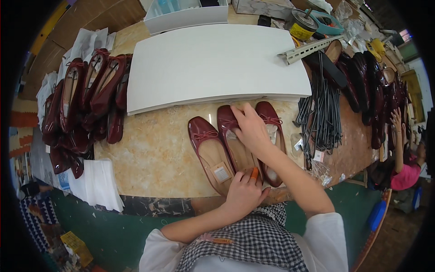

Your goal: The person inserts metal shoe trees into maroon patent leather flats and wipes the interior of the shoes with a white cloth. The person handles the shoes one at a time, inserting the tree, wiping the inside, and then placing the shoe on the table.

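- Burgundy ballet flats, three abreast, lie toes outward on a worktable [149, 163]: the left flat [210, 154], middle flat [237, 154] and right flat [267, 113].
- The worker's right hand [250, 128] bends over the middle flat's bow and toe; whether its fingers are clamped cannot be told.
- The left hand [246, 192], an orange band [254, 173] on one finger, rests with curled fingers at that shoe's heel, its grip likewise unclear.
- Beyond them spreads a large white board [213, 63], flanked by piled burgundy flats [106, 97] at left and black rods [321, 115] at right.
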`<state>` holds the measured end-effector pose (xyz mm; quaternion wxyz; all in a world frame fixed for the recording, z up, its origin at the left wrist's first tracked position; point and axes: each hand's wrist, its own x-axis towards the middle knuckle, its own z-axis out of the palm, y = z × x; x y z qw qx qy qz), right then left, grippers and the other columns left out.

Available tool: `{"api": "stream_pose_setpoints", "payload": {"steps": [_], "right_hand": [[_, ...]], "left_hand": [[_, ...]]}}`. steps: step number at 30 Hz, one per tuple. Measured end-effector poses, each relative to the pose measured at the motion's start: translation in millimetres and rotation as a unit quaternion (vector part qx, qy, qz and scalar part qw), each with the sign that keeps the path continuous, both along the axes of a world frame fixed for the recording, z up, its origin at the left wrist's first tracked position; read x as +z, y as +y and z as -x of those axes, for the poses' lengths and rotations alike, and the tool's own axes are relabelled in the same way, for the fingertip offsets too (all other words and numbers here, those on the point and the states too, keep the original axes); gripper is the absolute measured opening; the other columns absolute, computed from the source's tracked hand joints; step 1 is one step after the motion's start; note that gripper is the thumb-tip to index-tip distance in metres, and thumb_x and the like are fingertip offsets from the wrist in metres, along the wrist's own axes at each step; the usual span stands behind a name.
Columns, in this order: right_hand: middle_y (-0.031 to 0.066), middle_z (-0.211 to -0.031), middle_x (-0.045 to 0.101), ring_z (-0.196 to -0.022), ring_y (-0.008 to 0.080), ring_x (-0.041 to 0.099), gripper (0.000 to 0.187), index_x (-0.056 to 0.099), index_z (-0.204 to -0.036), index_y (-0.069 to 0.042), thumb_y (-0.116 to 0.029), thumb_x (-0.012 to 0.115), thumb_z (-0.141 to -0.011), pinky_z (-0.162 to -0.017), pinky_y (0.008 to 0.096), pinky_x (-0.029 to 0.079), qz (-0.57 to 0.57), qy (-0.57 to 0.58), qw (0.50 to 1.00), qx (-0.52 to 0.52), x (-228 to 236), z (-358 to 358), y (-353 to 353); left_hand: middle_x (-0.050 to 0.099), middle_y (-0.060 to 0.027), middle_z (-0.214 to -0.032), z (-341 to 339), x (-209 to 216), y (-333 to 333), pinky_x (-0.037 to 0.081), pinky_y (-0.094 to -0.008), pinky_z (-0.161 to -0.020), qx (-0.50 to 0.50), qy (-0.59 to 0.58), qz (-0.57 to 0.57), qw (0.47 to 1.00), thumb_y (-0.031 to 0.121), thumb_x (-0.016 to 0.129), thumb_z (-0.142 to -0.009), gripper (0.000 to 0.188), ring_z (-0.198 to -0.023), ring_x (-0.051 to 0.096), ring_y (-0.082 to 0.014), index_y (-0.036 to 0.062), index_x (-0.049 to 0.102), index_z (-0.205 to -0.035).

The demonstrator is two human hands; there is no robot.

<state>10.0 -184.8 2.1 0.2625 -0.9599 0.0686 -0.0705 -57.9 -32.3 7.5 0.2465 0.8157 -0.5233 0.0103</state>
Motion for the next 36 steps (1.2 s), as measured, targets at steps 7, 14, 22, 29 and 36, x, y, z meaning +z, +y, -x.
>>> {"api": "stream_pose_setpoints", "payload": {"steps": [7,14,22,29,36], "right_hand": [[0.0161,-0.114,0.053,-0.093,0.0278,0.058,0.047,0.056,-0.125,-0.001,0.0,0.067,-0.08,-0.081,0.0329,0.049,-0.156,-0.041,0.986,-0.036,31,42,-13],[0.0095,-0.117,0.056,-0.092,0.0157,0.059,0.044,0.058,-0.126,-0.003,0.005,0.06,-0.083,-0.08,0.0293,0.05,-0.246,-0.043,0.965,-0.081,49,100,-15],[0.0152,-0.143,0.04,-0.129,0.0228,0.045,0.063,0.035,-0.145,-0.007,-0.003,0.058,-0.087,-0.1,0.0341,0.044,-0.825,0.055,0.534,-0.175,51,108,-8],[0.0165,-0.15,0.033,-0.137,0.0274,0.036,0.075,0.032,-0.147,-0.006,-0.004,0.065,-0.08,-0.109,0.0389,0.035,-0.193,-0.043,0.979,0.037,66,82,-1],[0.0222,-0.123,0.058,-0.112,0.0329,0.06,0.06,0.057,-0.124,-0.004,0.006,0.07,-0.066,-0.094,0.0372,0.049,-0.498,-0.012,0.866,-0.053,41,32,19]], "left_hand": [[0.059,-0.0238,-0.112,-194,39,-48,0.033,-0.0541,-0.101,0.119,-0.176,0.043,0.976,0.051,0.059,-0.083,0.049,-0.107,0.054,-0.0402,0.0098,0.066,-0.109],[0.057,-0.0184,-0.113,-255,18,-53,0.04,-0.055,-0.093,0.217,-0.086,0.005,0.972,0.035,0.059,-0.088,0.038,-0.111,0.052,-0.0365,0.0118,0.059,-0.117],[0.063,-0.0138,-0.098,-73,96,-7,0.045,-0.0438,-0.088,-0.079,0.07,0.184,0.977,0.019,0.069,-0.07,0.016,-0.1,0.057,-0.0319,0.0085,0.066,-0.082],[0.058,-0.0153,-0.124,-59,52,54,0.044,-0.0368,-0.095,0.142,0.233,0.224,0.936,0.008,0.063,-0.082,0.03,-0.116,0.056,-0.0262,0.0035,0.062,-0.111],[0.06,-0.0177,-0.116,-63,42,56,0.049,-0.0378,-0.088,0.171,0.375,0.107,0.905,0.023,0.048,-0.095,0.036,-0.099,0.062,-0.0283,0.001,0.056,-0.123]]}}
